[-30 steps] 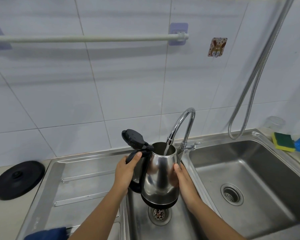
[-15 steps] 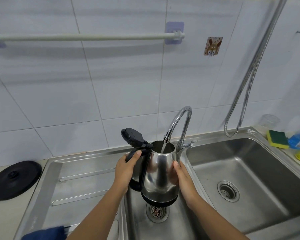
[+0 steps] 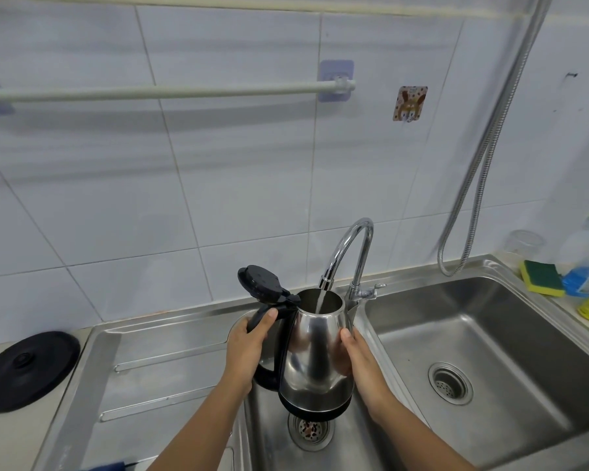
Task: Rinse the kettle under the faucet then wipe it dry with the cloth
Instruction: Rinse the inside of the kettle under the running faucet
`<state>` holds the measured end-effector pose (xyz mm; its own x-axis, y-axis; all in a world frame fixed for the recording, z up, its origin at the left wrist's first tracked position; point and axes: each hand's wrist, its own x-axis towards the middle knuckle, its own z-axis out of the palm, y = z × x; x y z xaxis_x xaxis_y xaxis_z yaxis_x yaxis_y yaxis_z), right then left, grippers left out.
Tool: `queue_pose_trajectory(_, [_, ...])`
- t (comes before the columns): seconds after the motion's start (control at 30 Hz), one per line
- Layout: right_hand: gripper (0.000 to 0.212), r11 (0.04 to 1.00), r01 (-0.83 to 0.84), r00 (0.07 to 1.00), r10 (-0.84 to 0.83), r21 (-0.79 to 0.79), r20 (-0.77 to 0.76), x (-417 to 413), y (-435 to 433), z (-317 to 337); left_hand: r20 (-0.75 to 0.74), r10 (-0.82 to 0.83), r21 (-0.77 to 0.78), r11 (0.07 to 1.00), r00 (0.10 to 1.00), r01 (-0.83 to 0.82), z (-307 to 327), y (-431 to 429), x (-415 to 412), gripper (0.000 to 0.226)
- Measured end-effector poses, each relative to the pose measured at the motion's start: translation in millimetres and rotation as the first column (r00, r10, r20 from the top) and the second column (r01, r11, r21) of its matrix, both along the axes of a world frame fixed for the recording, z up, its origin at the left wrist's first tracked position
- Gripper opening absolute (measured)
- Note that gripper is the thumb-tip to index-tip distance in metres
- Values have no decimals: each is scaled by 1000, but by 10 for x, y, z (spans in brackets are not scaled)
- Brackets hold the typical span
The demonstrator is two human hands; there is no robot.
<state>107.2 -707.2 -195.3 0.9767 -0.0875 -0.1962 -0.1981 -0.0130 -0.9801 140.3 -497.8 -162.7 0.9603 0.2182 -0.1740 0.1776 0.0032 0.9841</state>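
Stainless double sink set into the table, seen from above, with a drainboard at its left edge and a white tiled wall behind. Over the left basin, directly above its drain, a steel kettle hangs upright, its long axis near vertical, lid flipped open toward the back left. Curved faucet rises from the sink's back edge, and its thin stream of water falls straight into the kettle's open mouth. Left hand is wrapped around the black handle on the kettle's left side; right hand presses flat against the body's right side. Both hands lie equally near, flanking the kettle. Judging by this, pouring out calls for tipping the mouth away from the handle. Corner of blue cloth, probably the drying one, shows at the drainboard's front edge.
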Motion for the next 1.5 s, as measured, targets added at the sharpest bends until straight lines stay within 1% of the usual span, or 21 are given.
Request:
queue_pose_trajectory(0.07, [53, 1000, -8, 1000, 8, -11, 5, 0, -2, -5, -10, 0, 1, 1000, 1000, 0, -18, 9, 9, 40])
queue_pose_trajectory(0.2, [56, 1000, -10, 1000, 10, -23, -6, -6, 6, -5, -11, 3, 10, 1000, 1000, -3, -54, 23, 16, 40])
queue_pose_trajectory(0.43, [67, 1000, -26, 1000, 25, -16, -14, -8, 22, 24, -17, 9, 12, 1000, 1000, -8, -90, 41, 33, 49])
queue_pose_trajectory(0.57, [77, 1000, -24, 999, 24, -11, -25, -16, 28, 50, -23, 13, 13, 1000, 1000, -13, -102, 45, 43, 45])
queue_pose_trajectory(0.67, [76, 1000, -16, 1000, 16, -18, -26, -36, 39, 95, -30, 16, 9, 1000, 999, -16, -102, 49, 39, 46])
queue_pose_trajectory(0.7, [80, 1000, -6, 1000, 5, -15, -29, -43, 40, 108, -31, 17, 6, 1000, 999, -17, -104, 49, 36, 47])
queue_pose_trajectory(0.8, [107, 1000, 6, 999, -6, 1, -43, -58, 48, 136, -28, 21, -3, 1000, 999, -21, -111, 47, 26, 50])
queue_pose_trajectory(0.9, [117, 1000, 7, 999, -6, 17, -36, -69, 55, 137, -37, 23, -3, 1000, 999, -23, -120, 52, 24, 52])
queue_pose_trajectory(0.97, [114, 1000, 8, 999, -7, 7, -33, -70, 50, 137, -41, 21, 3, 1000, 999, -20, -112, 53, 21, 47])
queue_pose_trajectory(1.03, [103, 1000, 3, 999, -3, -1, -33, -75, 48, 148, -39, 21, 4, 1000, 999, -21, -96, 51, 17, 41])
queue_pose_trajectory(1.1, [99, 1000, 6, 999, -6, -6, -40, -81, 43, 139, -34, 17, 5, 1000, 999, -17, -93, 45, 5, 39])
queue_pose_trajectory(1.2, [98, 1000, 7, 999, -7, 2, -40, -87, 27, 106, -28, 9, 1, 1000, 1000, -9, -101, 29, -26, 41])
queue_pose_trajectory(1.3, [90, 1000, -7, 1000, 7, -2, -28, -99, 14, 72, -32, 5, 3, 1000, 999, -5, -98, 23, -39, 44])
queue_pose_trajectory(1.4, [87, 1000, -10, 1000, 10, 10, -21, -96, 6, 34, -38, 6, 9, 1000, 999, -5, -75, 20, -29, 45])
queue_pose_trajectory(1.5, [77, 1000, 2, 1000, -2, 3, -18, -107, -24, 30, -38, 1, 3, 1000, 999, -1, -65, -4, -28, 49])
